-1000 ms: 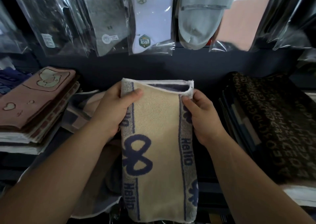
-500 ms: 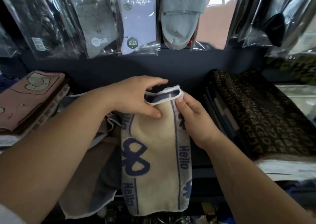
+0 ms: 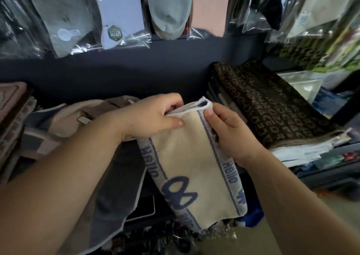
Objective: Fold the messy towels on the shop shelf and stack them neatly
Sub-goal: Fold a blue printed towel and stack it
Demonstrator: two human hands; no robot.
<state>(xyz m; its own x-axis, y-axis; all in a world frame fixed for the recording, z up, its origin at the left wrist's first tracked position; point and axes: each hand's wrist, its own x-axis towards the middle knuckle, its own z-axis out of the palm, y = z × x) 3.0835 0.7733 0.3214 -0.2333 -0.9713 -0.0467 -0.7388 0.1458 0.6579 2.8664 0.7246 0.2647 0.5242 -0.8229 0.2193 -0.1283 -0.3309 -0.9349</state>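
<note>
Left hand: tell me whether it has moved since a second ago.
Yes. The left hand has slid right across the cream towel's top edge, closer to the dark lettered towel stack on the shelf.

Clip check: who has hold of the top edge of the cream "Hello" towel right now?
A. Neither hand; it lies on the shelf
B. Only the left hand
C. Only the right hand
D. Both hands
D: the left hand and the right hand each pinch the top edge of the cream towel, thumbs on its front face, and the rest of it hangs down between the forearms.
</note>
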